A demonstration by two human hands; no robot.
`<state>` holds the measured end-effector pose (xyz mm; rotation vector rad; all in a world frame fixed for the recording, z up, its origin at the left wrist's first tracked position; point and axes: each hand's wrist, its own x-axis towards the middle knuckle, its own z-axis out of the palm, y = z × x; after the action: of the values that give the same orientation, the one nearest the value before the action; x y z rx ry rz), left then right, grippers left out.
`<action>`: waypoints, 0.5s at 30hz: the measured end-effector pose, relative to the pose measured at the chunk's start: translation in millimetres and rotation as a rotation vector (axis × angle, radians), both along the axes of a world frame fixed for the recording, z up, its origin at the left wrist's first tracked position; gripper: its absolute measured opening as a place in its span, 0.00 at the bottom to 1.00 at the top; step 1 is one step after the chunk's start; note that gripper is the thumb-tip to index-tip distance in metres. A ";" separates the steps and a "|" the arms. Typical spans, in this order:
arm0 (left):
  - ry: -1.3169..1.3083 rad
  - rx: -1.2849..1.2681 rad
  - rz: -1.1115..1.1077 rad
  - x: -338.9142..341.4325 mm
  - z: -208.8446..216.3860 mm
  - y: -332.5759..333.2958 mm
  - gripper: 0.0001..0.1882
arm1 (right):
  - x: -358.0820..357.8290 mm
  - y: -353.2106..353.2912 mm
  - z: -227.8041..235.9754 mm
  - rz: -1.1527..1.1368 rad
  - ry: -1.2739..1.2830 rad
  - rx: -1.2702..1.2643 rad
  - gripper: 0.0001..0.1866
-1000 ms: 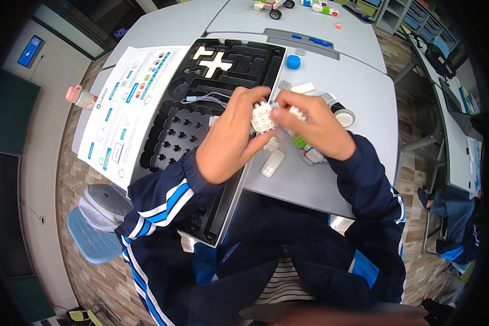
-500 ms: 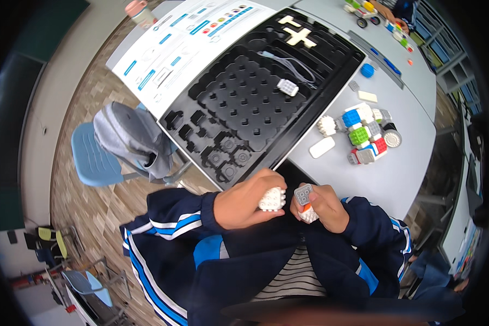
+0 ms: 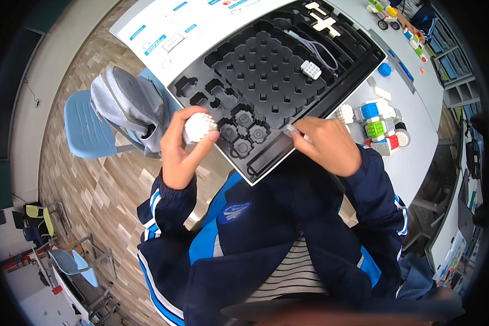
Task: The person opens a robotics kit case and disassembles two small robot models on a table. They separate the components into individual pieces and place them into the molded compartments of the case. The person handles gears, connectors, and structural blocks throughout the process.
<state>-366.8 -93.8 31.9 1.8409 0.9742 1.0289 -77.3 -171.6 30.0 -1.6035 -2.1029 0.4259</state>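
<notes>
At the near left corner of the black moulded storage tray, my left hand grips a round white building block with a studded side. It is held raised between thumb and fingers. My right hand is over the tray's near rim, fingers closed on a small grey building piece. Most of that piece is hidden by the fingers. Inside the tray lie a white studded block, a pale cable and a white cross-shaped piece.
An assembled model of coloured blocks stands on the table right of the tray, near a blue round piece. A printed sheet lies behind the tray. A grey backpack rests on a blue chair. Another person's hand is at far right.
My hands have moved apart and forward, the left to the tray's corner, the right over its near rim. The orange-and-white piece in my right hand no longer shows. The view has shifted.
</notes>
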 end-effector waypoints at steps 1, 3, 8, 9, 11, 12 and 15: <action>0.010 -0.012 -0.029 1.7 -2.9 -0.5 0.19 | -5.7 -5.2 0.7 0.003 -0.031 -0.012 0.13; 0.081 0.016 -0.096 6.6 -7.9 -1.9 0.19 | -11.6 -13.1 1.9 0.021 -0.093 -0.034 0.13; 0.215 0.131 -0.200 19.6 -7.7 -9.0 0.21 | 15.3 0.9 0.0 -0.245 -0.231 0.026 0.12; 0.219 0.143 -0.222 22.5 -6.0 -8.5 0.21 | 26.1 5.7 0.9 -0.323 -0.261 0.042 0.12; 0.211 0.144 -0.231 28.1 -2.1 -5.9 0.21 | 53.3 10.5 8.3 -0.411 -0.307 0.125 0.12; 0.201 0.159 -0.228 31.3 -0.7 -3.8 0.21 | 71.9 11.8 15.8 -0.443 -0.322 0.118 0.12; 0.181 0.163 -0.224 38.9 2.3 1.8 0.20 | 137.8 20.0 46.9 -0.530 -0.327 0.073 0.14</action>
<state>-327.9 -92.0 34.1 2.1535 0.7829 0.8366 60.4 -151.6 76.9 -2.2047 -1.7677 -0.0965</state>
